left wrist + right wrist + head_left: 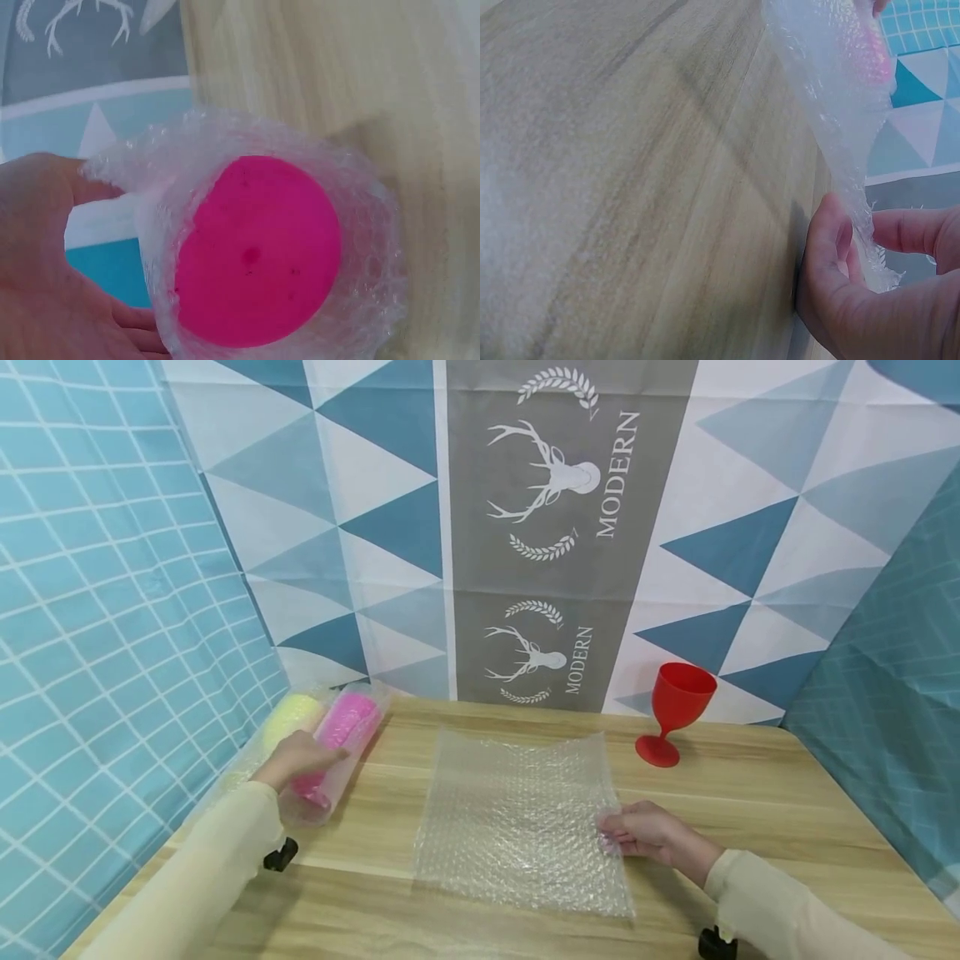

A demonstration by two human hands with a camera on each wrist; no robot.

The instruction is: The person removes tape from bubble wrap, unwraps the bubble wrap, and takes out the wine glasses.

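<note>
My left hand [298, 757] holds a roll of bubble wrap around a pink goblet [347, 727], lying at the table's left. In the left wrist view its round pink foot [259, 255] shows inside the wrap, with the thumb at one edge and the fingers partly hidden behind the roll. A flat bubble wrap sheet [517, 818] lies mid-table. My right hand [648, 835] pinches that sheet's right edge between thumb and fingers; in the right wrist view the edge [855, 180] is raised off the wood. Behind the right hand stands a red goblet [678, 697], upright and unwrapped.
Left of the pink roll, a yellow item in bubble wrap [292, 720] lies against the blue tiled-pattern cloth [112, 568]. A patterned cloth [390, 527] hangs along the back edge of the wooden table [750, 810]. Another blue cloth [885, 693] borders the right side.
</note>
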